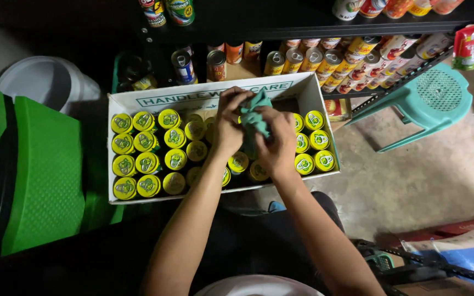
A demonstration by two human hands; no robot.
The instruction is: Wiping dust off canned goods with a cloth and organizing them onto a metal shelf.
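Note:
Both my hands are raised over a shallow white cardboard box [204, 96] packed with several yellow-lidded cans [148, 163]. My left hand [227, 125] and my right hand [277, 140] are closed together around a teal cloth [254, 118], which is bunched between them. Whether a can sits inside the cloth is hidden by my fingers. Cans lie in rows on both sides of my hands, the left rows fuller than the right.
A dark shelf [281, 24] behind the box carries more tins [325, 60]. A teal plastic stool [432, 101] stands at the right on the concrete floor. A green padded bag [34, 170] is at the left, a white bucket [45, 82] behind it.

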